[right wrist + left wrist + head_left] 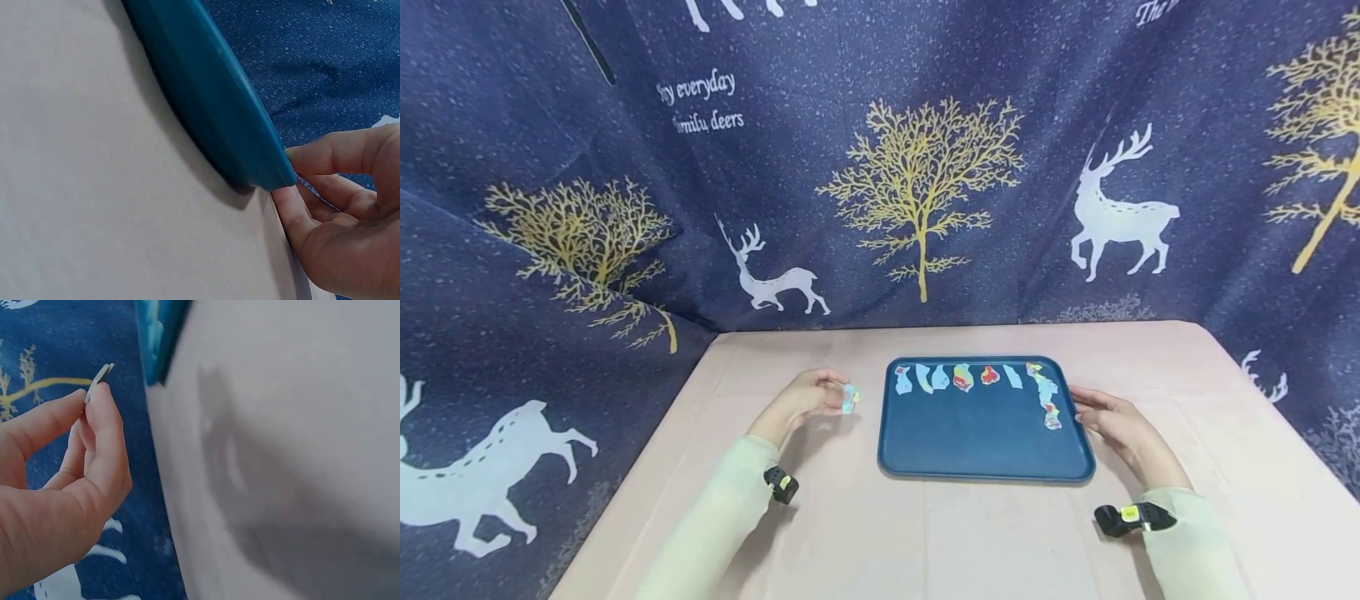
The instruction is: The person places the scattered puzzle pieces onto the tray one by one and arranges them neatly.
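Note:
My left hand [811, 395] is held up left of the blue tray [985, 450]. Between thumb and fingertips it pinches a small flat irregular piece [850, 398], light blue with some yellow. The left wrist view shows that piece [99, 381] edge-on, as a thin sliver. At the tray's right side, my right hand [1116, 421] grips the rim; the right wrist view has its fingers [331, 153] against the tray's edge [250, 125]. Along the tray's far and right edges lie several similar pieces, among them a red one [990, 374] and a yellow-and-red one [963, 377].
A pale pink cloth [850, 525] covers the table under the tray. Behind the table hangs a dark blue curtain [970, 50] printed with white deer and golden trees. Each wrist wears a black strap with a small camera [1127, 518].

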Demonstrator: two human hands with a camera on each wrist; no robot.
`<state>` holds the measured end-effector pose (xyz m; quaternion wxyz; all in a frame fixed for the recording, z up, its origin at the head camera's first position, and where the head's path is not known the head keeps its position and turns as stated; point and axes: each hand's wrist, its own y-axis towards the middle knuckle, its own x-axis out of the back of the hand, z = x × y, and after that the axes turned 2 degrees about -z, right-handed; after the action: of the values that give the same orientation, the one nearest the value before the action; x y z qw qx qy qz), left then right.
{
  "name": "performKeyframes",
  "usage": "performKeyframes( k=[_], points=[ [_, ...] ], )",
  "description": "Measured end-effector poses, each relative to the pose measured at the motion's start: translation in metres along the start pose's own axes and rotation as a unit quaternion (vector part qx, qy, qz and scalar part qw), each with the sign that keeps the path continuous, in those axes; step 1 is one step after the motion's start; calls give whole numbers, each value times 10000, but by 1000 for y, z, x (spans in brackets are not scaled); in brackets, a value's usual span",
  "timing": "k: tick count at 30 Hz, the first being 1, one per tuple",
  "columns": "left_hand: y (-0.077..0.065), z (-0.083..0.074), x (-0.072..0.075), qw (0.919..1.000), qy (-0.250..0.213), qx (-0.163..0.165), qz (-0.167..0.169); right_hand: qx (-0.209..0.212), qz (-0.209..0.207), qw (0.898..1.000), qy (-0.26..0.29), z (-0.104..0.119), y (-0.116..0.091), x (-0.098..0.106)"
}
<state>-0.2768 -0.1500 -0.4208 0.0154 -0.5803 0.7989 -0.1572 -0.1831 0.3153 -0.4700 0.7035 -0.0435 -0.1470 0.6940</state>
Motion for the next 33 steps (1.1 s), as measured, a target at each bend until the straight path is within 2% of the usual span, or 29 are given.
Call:
performKeyframes(
  k=[4,11,18,26,33],
  points=[
    [8,-13,-18,9997,-224,19,112,30,37,10000,-23,-1,0,1],
    [30,-33,-61,9976,-606,28,342,-29,37,10000,-12,-1,0,2],
    [49,-49,-104,9964,-691,287,395,29,67,10000,28,1,0,1],
    [65,-59,-148,9935,-967,471,381,-55,-42,10000,16,4,0,0],
    [75,-57,-188,9883,-1378,551,357,12,-17,10000,69,3,-2,-1]
  ],
)
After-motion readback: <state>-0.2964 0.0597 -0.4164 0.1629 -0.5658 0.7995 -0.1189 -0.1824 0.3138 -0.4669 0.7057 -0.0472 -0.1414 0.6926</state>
